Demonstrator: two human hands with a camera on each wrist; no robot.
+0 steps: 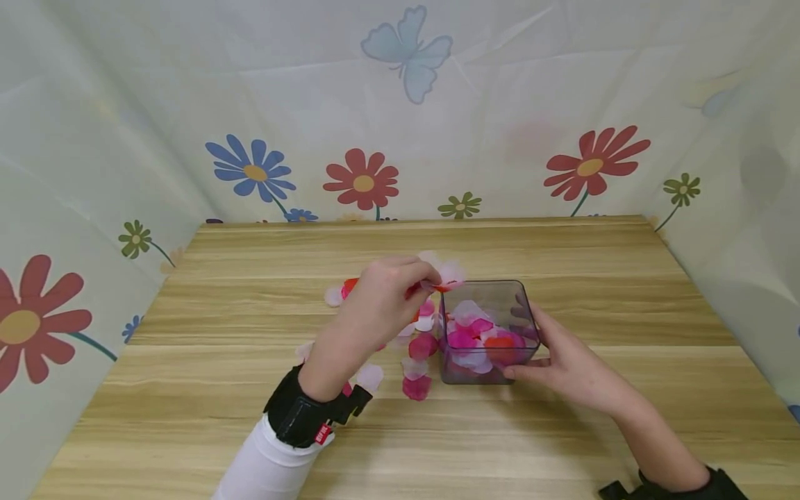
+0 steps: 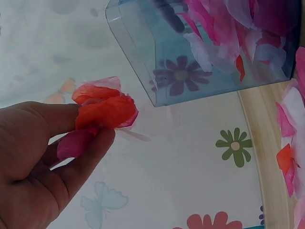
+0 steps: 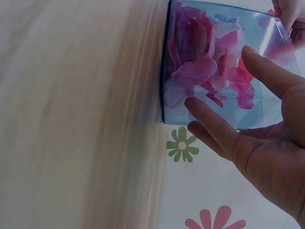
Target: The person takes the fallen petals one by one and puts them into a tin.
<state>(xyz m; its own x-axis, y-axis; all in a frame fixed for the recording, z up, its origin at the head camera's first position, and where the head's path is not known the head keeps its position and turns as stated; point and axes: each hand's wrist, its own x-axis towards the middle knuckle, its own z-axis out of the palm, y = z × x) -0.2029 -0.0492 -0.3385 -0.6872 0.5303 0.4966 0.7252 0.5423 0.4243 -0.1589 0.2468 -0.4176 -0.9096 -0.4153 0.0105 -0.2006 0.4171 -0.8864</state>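
Observation:
My left hand (image 1: 387,295) pinches a small bunch of artificial flower petals (image 2: 107,109), orange-red and pink, between thumb and fingers. It is held just beyond the left rim of a clear, grey-tinted plastic box (image 1: 462,375). Pink, white and red petals (image 1: 478,337) lie heaped inside this box. On its right side my right hand (image 1: 571,368) rests against the wall, thumb toward the front corner and fingers along the side. The right wrist view shows these fingers (image 3: 214,119) spread and fairly straight on the plastic. Loose petals (image 1: 421,347) lie left of the box, partly hidden by my left arm.
The wooden table (image 1: 250,264) carries the box and the scattered petals. More petals (image 1: 369,376) lie near my left wrist strap. A pale curtain (image 1: 300,76) printed with flowers and a butterfly stands behind the table and along its sides.

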